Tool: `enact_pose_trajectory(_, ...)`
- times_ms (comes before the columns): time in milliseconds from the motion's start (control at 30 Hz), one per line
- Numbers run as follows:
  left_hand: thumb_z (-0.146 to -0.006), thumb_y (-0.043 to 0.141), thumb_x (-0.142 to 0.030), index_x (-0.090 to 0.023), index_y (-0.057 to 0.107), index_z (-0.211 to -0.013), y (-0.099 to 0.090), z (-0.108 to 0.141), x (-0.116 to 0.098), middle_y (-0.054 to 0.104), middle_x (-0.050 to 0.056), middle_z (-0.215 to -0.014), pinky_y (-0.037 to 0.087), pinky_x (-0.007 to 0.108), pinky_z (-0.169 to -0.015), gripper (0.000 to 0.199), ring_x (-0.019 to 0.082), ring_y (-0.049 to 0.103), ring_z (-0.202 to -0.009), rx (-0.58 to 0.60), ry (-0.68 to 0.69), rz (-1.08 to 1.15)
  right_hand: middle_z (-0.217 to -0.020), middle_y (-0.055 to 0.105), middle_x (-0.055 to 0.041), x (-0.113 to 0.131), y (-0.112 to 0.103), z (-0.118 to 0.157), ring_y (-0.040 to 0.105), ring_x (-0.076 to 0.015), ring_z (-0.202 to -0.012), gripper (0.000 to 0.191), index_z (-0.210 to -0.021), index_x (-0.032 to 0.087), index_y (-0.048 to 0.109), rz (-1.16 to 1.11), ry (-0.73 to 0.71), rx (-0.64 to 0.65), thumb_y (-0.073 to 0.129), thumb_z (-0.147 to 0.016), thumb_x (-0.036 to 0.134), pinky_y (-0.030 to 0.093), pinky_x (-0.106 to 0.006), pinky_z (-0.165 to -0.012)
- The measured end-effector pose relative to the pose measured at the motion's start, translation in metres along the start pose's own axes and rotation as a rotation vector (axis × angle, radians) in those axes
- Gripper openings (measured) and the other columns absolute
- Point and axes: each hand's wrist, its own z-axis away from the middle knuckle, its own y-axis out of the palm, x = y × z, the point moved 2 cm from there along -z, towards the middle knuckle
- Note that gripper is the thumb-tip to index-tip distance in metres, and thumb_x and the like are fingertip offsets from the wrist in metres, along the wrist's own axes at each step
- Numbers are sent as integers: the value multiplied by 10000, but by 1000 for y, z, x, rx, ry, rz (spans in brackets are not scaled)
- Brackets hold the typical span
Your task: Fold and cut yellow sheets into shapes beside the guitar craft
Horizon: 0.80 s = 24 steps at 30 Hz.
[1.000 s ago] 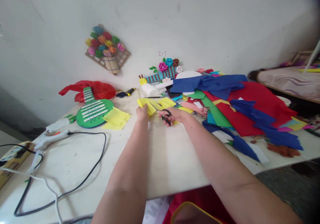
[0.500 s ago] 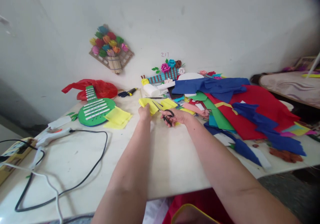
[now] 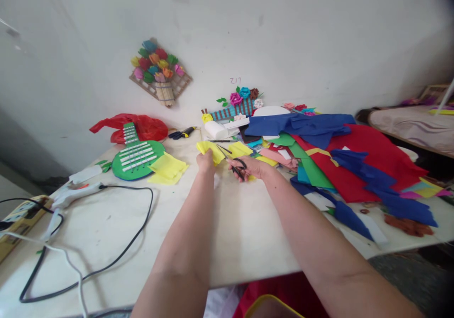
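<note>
Over the middle of the table, my left hand [image 3: 206,161] pinches a piece of yellow crepe paper [image 3: 212,150] by its near edge. My right hand [image 3: 248,166] grips black-handled scissors [image 3: 240,163], fingers in the loops. The scissors' blades point left and are apart, at the right edge of the held paper. Just behind them lies another yellow piece [image 3: 240,149]. Left of my hands, a stack of yellow paper pieces [image 3: 169,168] overlaps the edge of a green guitar-shaped craft [image 3: 139,159] with white strips.
A glue gun [image 3: 78,194] lies at left, its black cord looping over the table [image 3: 117,228]. Pliers [image 3: 182,133] and a red plastic bag [image 3: 149,127] are behind. Blue cloth-like paper [image 3: 301,126], red sheets [image 3: 369,152] and scraps crowd the right. A flower craft [image 3: 160,72] hangs on the wall.
The whole view has shifted slightly. Both hands stay in nearly the same place, the scissors still with blades apart at the yellow paper.
</note>
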Motion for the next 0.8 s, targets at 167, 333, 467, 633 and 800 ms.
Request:
enact_pose_trajectory(167, -720, 561, -131, -131, 553, -722, 0, -2, 1, 618, 85, -757, 493, 304, -666, 8, 193, 630, -734, -2, 4, -7, -544, 565, 4, -2, 0, -3, 543, -99, -408, 531, -854, 147, 530, 5, -20, 7, 532, -691, 652, 356, -161, -308)
enact_pose_trajectory(333, -719, 561, -115, -128, 552, -711, 1, 2, -1, 609, 75, -713, 494, 276, -638, 18, 171, 619, -687, -8, 12, -5, -547, 562, 10, -4, 0, -4, 544, -95, -416, 524, -850, 151, 534, 7, -41, 7, 525, -697, 652, 357, -160, -313)
enact_pose_trajectory(467, -722, 546, -105, -123, 558, -716, 1, 6, -3, 610, 73, -711, 498, 287, -650, 22, 176, 625, -701, -13, 13, 13, -537, 554, 19, -4, 1, -3, 533, -83, -405, 528, -851, 152, 532, 11, -35, 4, 514, -700, 658, 348, -152, -312)
enact_pose_trajectory(633, -722, 548, -117, -128, 547, -705, 0, 3, -1, 619, 75, -730, 499, 281, -650, 20, 186, 632, -727, -3, 13, 17, -534, 543, 25, -4, 2, -3, 527, -79, -396, 526, -846, 146, 534, 21, -39, 12, 524, -698, 651, 337, -152, -304)
enact_pose_trajectory(800, -724, 545, -120, -129, 545, -721, -1, -2, 2, 616, 77, -741, 501, 288, -643, 10, 188, 633, -726, 3, 18, 24, -537, 534, 33, -4, 3, -3, 517, -70, -392, 479, -846, 150, 541, 34, -53, -6, 544, -716, 611, 322, -148, -289)
